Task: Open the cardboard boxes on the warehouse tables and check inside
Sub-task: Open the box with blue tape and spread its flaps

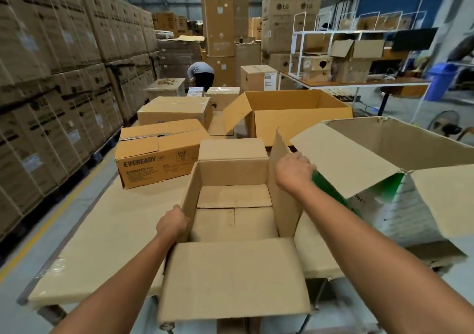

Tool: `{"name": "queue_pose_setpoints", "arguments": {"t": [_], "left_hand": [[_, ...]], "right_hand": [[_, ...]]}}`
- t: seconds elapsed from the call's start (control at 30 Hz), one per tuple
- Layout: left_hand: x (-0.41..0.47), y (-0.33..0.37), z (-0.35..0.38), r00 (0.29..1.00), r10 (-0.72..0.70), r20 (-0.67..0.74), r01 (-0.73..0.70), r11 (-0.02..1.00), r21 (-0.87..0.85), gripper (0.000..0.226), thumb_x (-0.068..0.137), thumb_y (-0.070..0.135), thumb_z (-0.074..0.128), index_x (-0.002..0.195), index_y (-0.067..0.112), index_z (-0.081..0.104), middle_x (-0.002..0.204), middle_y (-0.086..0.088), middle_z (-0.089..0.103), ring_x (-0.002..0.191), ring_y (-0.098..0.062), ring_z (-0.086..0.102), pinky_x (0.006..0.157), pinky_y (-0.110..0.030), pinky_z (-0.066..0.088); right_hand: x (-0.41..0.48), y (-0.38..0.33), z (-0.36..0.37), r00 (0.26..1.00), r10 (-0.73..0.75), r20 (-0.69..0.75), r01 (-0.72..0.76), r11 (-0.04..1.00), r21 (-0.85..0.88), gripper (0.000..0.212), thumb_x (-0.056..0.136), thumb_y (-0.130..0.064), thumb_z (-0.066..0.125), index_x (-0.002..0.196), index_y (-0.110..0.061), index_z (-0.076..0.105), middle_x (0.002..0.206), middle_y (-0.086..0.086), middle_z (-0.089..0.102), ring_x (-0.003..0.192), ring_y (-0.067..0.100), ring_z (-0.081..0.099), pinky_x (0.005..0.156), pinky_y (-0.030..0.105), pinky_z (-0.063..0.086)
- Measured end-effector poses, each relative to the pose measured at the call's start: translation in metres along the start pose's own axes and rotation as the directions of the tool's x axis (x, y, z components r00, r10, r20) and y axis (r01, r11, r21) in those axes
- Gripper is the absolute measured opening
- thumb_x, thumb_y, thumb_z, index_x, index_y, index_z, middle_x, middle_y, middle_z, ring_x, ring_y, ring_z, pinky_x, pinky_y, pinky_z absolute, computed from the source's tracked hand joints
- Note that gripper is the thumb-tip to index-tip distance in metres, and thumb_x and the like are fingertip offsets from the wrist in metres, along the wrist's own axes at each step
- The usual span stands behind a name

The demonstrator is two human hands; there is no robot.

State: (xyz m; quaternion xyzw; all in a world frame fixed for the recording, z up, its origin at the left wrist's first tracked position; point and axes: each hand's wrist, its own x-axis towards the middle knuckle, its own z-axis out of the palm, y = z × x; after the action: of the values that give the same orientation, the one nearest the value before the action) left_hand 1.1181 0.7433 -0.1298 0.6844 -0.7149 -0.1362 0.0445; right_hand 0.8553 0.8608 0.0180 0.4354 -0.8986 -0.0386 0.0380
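A: Where is the box being checked?
B: The small open box (pixel 232 172) sits at the near edge of the table (pixel 102 231), about midway along it. Its near flap hangs out over that edge toward the person.
A: And the hands?
B: The left hand (pixel 172 223) is curled over the top of the box's left wall, near the front corner. The right hand (pixel 295 171) grips the upright right flap near its top, fingers wrapped behind it.
A: What shows inside?
B: The bare cardboard floor, with its bottom flaps meeting.
A: What else is on the table?
B: A closed, taped Eveready box (pixel 159 159) lies toward the left edge, just beyond the open one. A big open box (pixel 359 154) with a green and white side stands at the right edge, touching the raised flap or nearly so — I cannot tell which. Farther back is another wide open box (pixel 295 118).
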Motion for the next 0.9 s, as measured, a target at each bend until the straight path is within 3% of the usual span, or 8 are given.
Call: {"name": "queue_pose_setpoints", "arguments": {"t": [0.1, 0.23, 0.3, 0.37, 0.47, 0.57, 0.73, 0.9], "left_hand": [[-0.001, 0.002, -0.001, 1.0, 0.005, -0.003, -0.005, 1.0, 0.002, 0.028, 0.1, 0.028, 0.045, 0.121, 0.011, 0.05, 0.126, -0.012, 0.062, 0.113, -0.033, 0.06, 0.078, -0.036, 0.045], [0.0, -0.002, 0.001, 1.0, 0.012, -0.011, -0.012, 1.0, -0.01, 0.028, 0.099, 0.026, 0.044, 0.121, 0.009, 0.049, 0.126, -0.013, 0.061, 0.112, -0.034, 0.06, 0.076, -0.036, 0.044], [0.001, -0.005, 0.004, 1.0, 0.021, -0.009, -0.021, 1.0, -0.005, 0.028, 0.1, 0.026, 0.043, 0.121, 0.009, 0.049, 0.126, -0.014, 0.062, 0.112, -0.034, 0.06, 0.077, -0.036, 0.044], [0.004, -0.006, 0.007, 0.999, 0.031, -0.011, -0.031, 0.999, -0.01, 0.028, 0.1, 0.027, 0.043, 0.12, 0.009, 0.05, 0.126, -0.014, 0.062, 0.113, -0.035, 0.059, 0.082, -0.037, 0.046], [0.007, -0.004, 0.006, 0.999, 0.032, -0.014, -0.032, 0.999, -0.035, 0.03, 0.1, 0.027, 0.043, 0.121, 0.008, 0.05, 0.127, -0.015, 0.061, 0.114, -0.035, 0.059, 0.085, -0.037, 0.047], [0.007, 0.0, 0.003, 1.0, 0.013, 0.022, -0.011, 0.996, -0.086, 0.033, 0.1, 0.027, 0.043, 0.125, 0.006, 0.048, 0.129, -0.017, 0.06, 0.115, -0.037, 0.058, 0.084, -0.038, 0.046], [-0.004, 0.009, 0.012, 0.98, 0.07, 0.185, 0.0, 0.935, -0.354, 0.044, 0.098, 0.019, 0.046, 0.136, -0.001, 0.041, 0.136, -0.024, 0.053, 0.12, -0.04, 0.053, 0.095, -0.04, 0.047], [-0.02, 0.013, 0.023, 0.98, 0.113, 0.166, -0.008, 0.848, -0.53, 0.054, 0.095, 0.025, 0.054, 0.14, 0.004, 0.035, 0.135, -0.023, 0.054, 0.119, -0.038, 0.055, 0.098, -0.042, 0.048]], "right_hand": [[0.009, 0.028, 0.021, 0.997, 0.008, 0.075, 0.001, 0.992, -0.125, 0.052, 0.101, -0.024, 0.041, 0.147, 0.001, 0.038, 0.162, 0.03, 0.002, 0.148, 0.05, 0.01, 0.114, 0.065, 0.021], [0.015, 0.049, 0.064, 0.991, 0.052, 0.121, -0.053, 0.999, -0.001, 0.055, 0.098, -0.049, 0.042, 0.14, -0.014, 0.051, 0.163, 0.025, 0.008, 0.15, 0.045, 0.004, 0.117, 0.065, 0.006], [0.011, 0.052, 0.089, 0.968, 0.084, 0.238, -0.127, 0.977, 0.171, 0.072, 0.092, -0.07, 0.04, 0.138, -0.016, 0.052, 0.159, 0.022, 0.028, 0.146, 0.042, 0.023, 0.114, 0.064, 0.017], [0.002, 0.049, 0.117, 0.93, 0.018, 0.366, -0.162, 0.916, 0.367, 0.079, 0.089, -0.074, 0.042, 0.14, -0.014, 0.05, 0.146, 0.017, 0.048, 0.131, 0.036, 0.046, 0.106, 0.054, 0.038], [-0.01, 0.034, 0.143, 0.918, -0.064, 0.392, -0.178, 0.817, 0.548, 0.053, 0.093, -0.043, 0.063, 0.133, -0.009, 0.054, 0.125, 0.012, 0.064, 0.11, 0.03, 0.062, 0.097, 0.044, 0.052], [-0.013, 0.024, 0.14, 0.955, 0.029, 0.295, -0.163, 0.882, 0.443, 0.026, 0.094, -0.027, 0.063, 0.114, -0.012, 0.061, 0.104, 0.006, 0.067, 0.094, 0.025, 0.065, 0.085, 0.041, 0.057], [-0.02, 0.039, 0.135, 0.982, 0.084, 0.167, -0.134, 0.939, 0.315, 0.021, 0.097, -0.013, 0.05, 0.116, -0.014, 0.059, 0.114, 0.008, 0.066, 0.104, 0.027, 0.064, 0.083, 0.037, 0.054], [-0.022, 0.06, 0.14, 1.0, -0.024, 0.003, 0.02, 0.904, 0.428, 0.032, 0.101, -0.04, 0.048, 0.12, -0.015, 0.058, 0.111, 0.008, 0.068, 0.099, 0.027, 0.064, 0.08, 0.037, 0.053]]}}
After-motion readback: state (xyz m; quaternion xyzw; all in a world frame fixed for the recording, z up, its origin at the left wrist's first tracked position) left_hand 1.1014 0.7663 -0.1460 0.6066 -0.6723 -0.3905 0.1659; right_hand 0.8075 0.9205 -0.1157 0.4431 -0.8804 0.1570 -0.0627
